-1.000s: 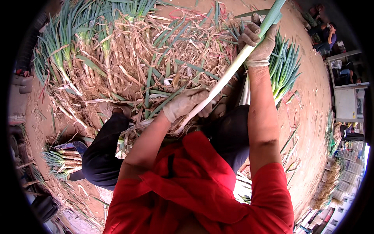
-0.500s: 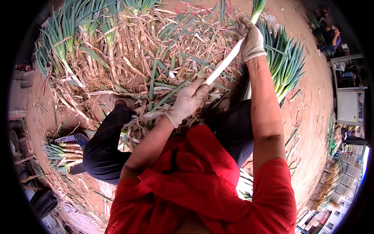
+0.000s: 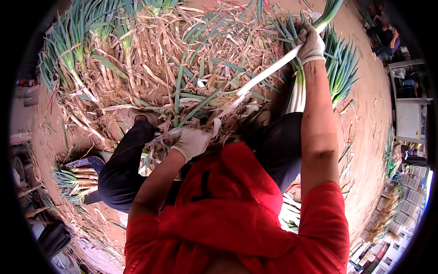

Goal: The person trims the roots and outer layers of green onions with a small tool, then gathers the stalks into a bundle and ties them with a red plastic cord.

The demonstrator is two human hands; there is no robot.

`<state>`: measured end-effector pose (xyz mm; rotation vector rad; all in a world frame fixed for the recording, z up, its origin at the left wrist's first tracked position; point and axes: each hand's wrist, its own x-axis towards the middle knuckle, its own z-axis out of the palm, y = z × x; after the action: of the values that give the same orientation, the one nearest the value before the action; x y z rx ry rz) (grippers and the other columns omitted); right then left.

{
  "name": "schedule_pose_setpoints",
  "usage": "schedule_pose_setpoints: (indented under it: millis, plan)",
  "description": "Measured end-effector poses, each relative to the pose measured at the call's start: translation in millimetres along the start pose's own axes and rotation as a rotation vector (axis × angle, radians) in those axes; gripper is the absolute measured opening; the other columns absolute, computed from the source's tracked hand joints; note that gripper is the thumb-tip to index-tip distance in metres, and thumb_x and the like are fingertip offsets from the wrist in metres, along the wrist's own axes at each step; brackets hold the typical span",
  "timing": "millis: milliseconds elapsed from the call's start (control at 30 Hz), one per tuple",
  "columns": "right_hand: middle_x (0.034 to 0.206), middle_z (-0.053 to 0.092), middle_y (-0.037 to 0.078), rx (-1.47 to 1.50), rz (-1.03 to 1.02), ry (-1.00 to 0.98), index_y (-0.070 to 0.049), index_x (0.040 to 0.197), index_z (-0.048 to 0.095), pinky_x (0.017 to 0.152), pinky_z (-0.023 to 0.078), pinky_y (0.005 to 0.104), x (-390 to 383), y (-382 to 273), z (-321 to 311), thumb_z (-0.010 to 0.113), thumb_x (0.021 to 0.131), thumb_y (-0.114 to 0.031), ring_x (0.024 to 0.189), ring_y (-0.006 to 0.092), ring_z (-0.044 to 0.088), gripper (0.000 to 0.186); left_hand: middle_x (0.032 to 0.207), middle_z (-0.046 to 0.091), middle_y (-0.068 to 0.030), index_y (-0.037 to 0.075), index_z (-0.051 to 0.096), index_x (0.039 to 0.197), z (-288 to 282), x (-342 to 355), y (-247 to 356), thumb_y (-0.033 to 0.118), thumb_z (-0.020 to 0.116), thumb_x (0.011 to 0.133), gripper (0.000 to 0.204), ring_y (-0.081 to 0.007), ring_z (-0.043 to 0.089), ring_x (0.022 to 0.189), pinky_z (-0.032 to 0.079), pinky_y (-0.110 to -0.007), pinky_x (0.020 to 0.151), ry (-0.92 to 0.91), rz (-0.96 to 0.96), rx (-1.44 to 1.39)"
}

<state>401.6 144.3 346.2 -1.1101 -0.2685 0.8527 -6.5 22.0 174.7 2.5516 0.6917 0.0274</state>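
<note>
My right hand [image 3: 312, 44], in a pale work glove, is closed round a long green onion [image 3: 269, 73] near the base of its green leaves. The bare white stalk slants down to the left, its root end above the pile of husks. My left hand [image 3: 194, 142], gloved too, is low near my lap, with curled fingers around dry outer leaves [image 3: 217, 124] that trail up towards the root end. Its fingertips are partly hidden. Beside my right forearm lie cleaned green onions [image 3: 298, 91] with white stalks, and a leafy bunch [image 3: 341, 73] to their right.
Unpeeled green onions [image 3: 107, 68] lie in a row at the far left. Dry husks [image 3: 159, 41] cover the ground ahead. A smaller bunch [image 3: 77, 180] rests left of my knee. A white cabinet [image 3: 409, 119] and another person [image 3: 387, 39] are at the right.
My left hand has slid from the stalk's lower end down and left to my lap, drawing dry leaves along. My right hand has moved slightly right with the green onion.
</note>
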Motion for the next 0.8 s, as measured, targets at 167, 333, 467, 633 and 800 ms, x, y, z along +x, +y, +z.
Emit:
schedule_pose_setpoints:
  millis: [167, 333, 467, 633, 800]
  plan:
    - [0.059, 0.043, -0.005, 0.026, 0.049, -0.021, -0.014, 0.086, 0.049, 0.037, 0.027, 0.0239, 10.1, -3.2, -12.4, 0.052, 0.096, -0.014, 0.041, 0.0073, 0.031, 0.01, 0.098, 0.064, -0.0149, 0.013, 0.058, 0.119, -21.4, -4.9, -20.1, 0.015, 0.064, 0.075, 0.044, -0.035, 0.064, 0.086, 0.048, -0.047, 0.074, 0.066, -0.341, 0.049]
    - [0.056, 0.04, -0.005, 0.067, 0.092, -0.044, -0.009, 0.09, 0.051, 0.037, 0.028, 0.0224, 6.4, 3.6, -13.7, 0.049, 0.097, -0.013, 0.04, 0.0073, 0.03, 0.008, 0.119, 0.057, -0.0067, 0.009, 0.04, 0.139, -61.6, 56.5, 28.2, 0.007, 0.069, 0.082, 0.064, -0.0205, 0.058, 0.101, 0.048, -0.031, 0.078, 0.342, -0.116, -1.372]
    - [0.058, 0.046, -0.003, -0.024, 0.056, -0.037, -0.011, 0.078, 0.048, 0.037, 0.031, 0.0234, 6.8, 9.4, -14.1, 0.058, 0.091, -0.013, 0.041, 0.0086, 0.035, 0.016, 0.074, 0.059, 0.0027, 0.007, 0.058, 0.119, -51.1, 57.3, 61.7, 0.018, 0.061, 0.095, 0.027, -0.0032, 0.05, 0.053, 0.033, -0.018, 0.041, -0.093, -0.206, -1.767]
    - [0.056, 0.037, -0.002, -0.052, 0.16, 0.008, -0.004, 0.09, 0.052, 0.038, 0.03, 0.025, 1.5, 26.3, -10.0, 0.058, 0.089, -0.01, 0.041, 0.01, 0.033, 0.008, 0.062, 0.048, 0.0027, 0.002, 0.061, 0.105, -66.2, 28.1, 61.4, 0.02, 0.052, 0.1, 0.02, -0.0049, 0.04, 0.05, 0.033, -0.02, 0.044, -0.005, -0.211, -1.453]
    - [0.057, 0.044, -0.004, -0.123, 0.069, 0.101, -0.008, 0.086, 0.055, 0.038, 0.031, 0.0233, 10.1, 20.0, -16.5, 0.058, 0.089, -0.01, 0.04, 0.0088, 0.034, 0.004, 0.062, 0.051, 0.0015, 0.001, 0.062, 0.094, -66.3, -27.1, 59.6, 0.017, 0.051, 0.099, 0.021, -0.0051, 0.048, 0.055, 0.041, -0.023, 0.049, -0.117, 0.005, -1.004]
